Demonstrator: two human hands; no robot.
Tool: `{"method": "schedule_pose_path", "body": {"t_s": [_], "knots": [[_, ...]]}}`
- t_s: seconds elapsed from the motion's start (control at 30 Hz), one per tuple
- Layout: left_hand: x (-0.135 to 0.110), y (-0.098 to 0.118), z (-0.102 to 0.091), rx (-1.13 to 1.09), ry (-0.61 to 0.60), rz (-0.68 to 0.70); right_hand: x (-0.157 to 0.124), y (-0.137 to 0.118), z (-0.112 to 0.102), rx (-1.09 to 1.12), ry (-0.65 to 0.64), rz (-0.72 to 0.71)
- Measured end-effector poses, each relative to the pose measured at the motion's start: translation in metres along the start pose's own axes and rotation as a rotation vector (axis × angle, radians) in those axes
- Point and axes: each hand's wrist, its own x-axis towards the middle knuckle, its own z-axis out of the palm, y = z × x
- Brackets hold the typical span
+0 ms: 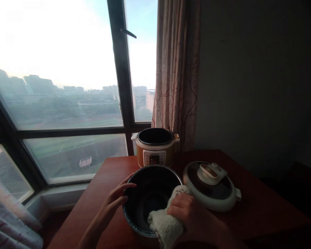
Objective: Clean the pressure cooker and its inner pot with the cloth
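Observation:
A dark, round inner pot [138, 207] with a lighter rim stands near the front of the table. At its left side, my left hand [115, 197] grips the rim, with fingertips hooked over the edge. My right hand [182, 209] is closed around a pale, crumpled cloth [166, 224]. The cloth lies over the right part of the pot's rim, and one end hangs into the pot. Just behind the pot is an electric pressure cooker [141, 154], brown and white, without its lid. Its round lid [209, 193] rests on the table to the right.
The reddish-brown table [264, 211] carries all these things. Behind the table's left side is a large dark-framed window [119, 69]. A patterned curtain [177, 69] hangs behind the cooker, and another curtain [10, 221] is at the lower left. A dark wall [248, 86] is on the right.

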Motion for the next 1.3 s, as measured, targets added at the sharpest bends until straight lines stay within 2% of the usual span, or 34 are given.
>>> {"method": "schedule_pose_path", "body": {"t_s": [0.1, 0.27, 0.33, 0.4, 0.47, 0.53, 0.67, 0.77, 0.87, 0.93, 1.03, 1.13, 1.2, 1.3], "knots": [[0.0, -0.006, 0.005, -0.052, 0.059, 0.001, 0.002, -0.005, 0.004, 0.058, 0.022, 0.006], [-0.01, -0.008, 0.022, 0.012, 0.279, 0.076, 0.004, -0.015, 0.019, -0.016, 0.093, 0.018], [-0.018, -0.009, 0.028, 0.074, 0.393, 0.091, 0.006, -0.018, 0.028, -0.042, 0.159, 0.013], [-0.027, -0.011, 0.035, 0.131, 0.489, 0.092, 0.009, -0.022, 0.039, -0.075, 0.281, -0.002], [-0.039, -0.014, 0.045, 0.181, 0.537, 0.097, 0.013, -0.027, 0.048, -0.125, 0.409, -0.008], [-0.05, -0.016, 0.058, 0.237, 0.564, 0.122, 0.017, -0.034, 0.054, -0.168, 0.45, 0.019], [-0.062, -0.017, 0.083, 0.346, 0.545, 0.136, 0.024, -0.05, 0.056, -0.19, 0.434, 0.093], [-0.059, -0.02, 0.087, 0.277, 0.568, 0.096, 0.027, -0.058, 0.055, -0.216, 0.486, 0.119], [-0.052, -0.024, 0.077, 0.181, 0.566, 0.081, 0.028, -0.059, 0.054, -0.226, 0.509, 0.08], [-0.047, -0.021, 0.07, 0.114, 0.536, 0.061, 0.028, -0.058, 0.053, -0.233, 0.464, 0.044], [-0.038, -0.008, 0.064, -0.018, 0.474, 0.006, 0.028, -0.055, 0.055, -0.246, 0.358, 0.026], [-0.029, 0.006, 0.059, -0.118, 0.408, -0.031, 0.028, -0.052, 0.057, -0.248, 0.325, 0.019], [-0.023, 0.011, 0.052, -0.145, 0.344, -0.052, 0.026, -0.048, 0.052, -0.238, 0.277, -0.005], [-0.013, 0.015, 0.034, -0.154, 0.226, -0.059, 0.022, -0.039, 0.033, -0.189, 0.119, -0.06]]}}
